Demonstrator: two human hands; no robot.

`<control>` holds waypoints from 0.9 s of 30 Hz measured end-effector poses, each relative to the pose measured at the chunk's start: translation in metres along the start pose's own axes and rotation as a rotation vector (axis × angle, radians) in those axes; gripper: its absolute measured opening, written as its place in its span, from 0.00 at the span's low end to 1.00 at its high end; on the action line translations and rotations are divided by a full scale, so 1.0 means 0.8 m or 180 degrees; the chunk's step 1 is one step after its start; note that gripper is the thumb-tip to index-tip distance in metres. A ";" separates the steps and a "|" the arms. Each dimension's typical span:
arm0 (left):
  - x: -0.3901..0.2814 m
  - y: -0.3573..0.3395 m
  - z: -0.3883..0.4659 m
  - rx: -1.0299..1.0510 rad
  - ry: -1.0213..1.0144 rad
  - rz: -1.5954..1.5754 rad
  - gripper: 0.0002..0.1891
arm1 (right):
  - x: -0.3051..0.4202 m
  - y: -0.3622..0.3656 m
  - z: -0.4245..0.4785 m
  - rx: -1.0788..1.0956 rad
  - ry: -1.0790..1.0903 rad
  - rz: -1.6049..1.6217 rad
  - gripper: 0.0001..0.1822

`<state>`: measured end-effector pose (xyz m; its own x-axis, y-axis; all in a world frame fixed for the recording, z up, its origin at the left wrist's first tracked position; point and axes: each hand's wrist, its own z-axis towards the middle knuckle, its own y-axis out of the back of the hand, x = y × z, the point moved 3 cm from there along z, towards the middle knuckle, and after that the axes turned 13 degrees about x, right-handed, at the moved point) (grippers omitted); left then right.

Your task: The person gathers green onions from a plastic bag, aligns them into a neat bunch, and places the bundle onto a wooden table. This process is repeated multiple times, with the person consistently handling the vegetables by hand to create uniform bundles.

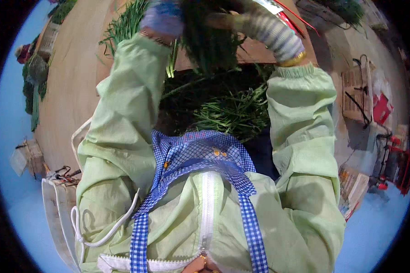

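Note:
A dark bundle of long-leaved greens [210, 44] hangs between my hands at the top of the view, blurred. My right hand [239, 22], in a striped knit glove, has its blurred fingers across the bundle's upper part. Against the bundle's left side is my left hand [162, 20], in a blue and lavender glove; its fingers are hidden. Pale stems [171, 63] stick out below the left wrist. More long greens [123, 29] lie on the brown work surface [251, 51] to the left. Loose green leaves [235, 112] are heaped below the surface's near edge, by my apron.
Red strips [290, 22] lie beside my right wrist. On the right stand a plastic crate [357, 92] with dark straps and a red object [382, 107]. At left are bundled greens [37, 71] and a white-rimmed container [54, 204]. More greens [345, 12] are at top right.

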<state>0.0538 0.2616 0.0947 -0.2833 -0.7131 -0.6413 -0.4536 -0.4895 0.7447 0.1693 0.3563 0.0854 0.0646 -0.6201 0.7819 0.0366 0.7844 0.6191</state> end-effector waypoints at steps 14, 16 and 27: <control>0.215 0.170 -0.089 0.0468 -0.2073 -0.4479 0.19 | -0.050 -0.237 -0.170 -0.0020 -0.2090 -0.0596 0.12; 0.256 0.192 -0.100 0.0545 -0.2278 -0.5054 0.19 | -0.119 -0.265 -0.212 0.1403 -0.2917 -0.1016 0.17; 0.304 0.190 -0.126 0.0442 -0.2700 -0.5565 0.23 | 0.012 -0.134 -0.077 -0.0880 -0.0628 0.1125 0.20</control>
<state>0.0011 -0.0368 0.0706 0.2322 0.8461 -0.4798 -0.6826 -0.2096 -0.7000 0.2272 0.2672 0.0223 -0.0684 -0.2848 0.9562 0.3117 0.9043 0.2916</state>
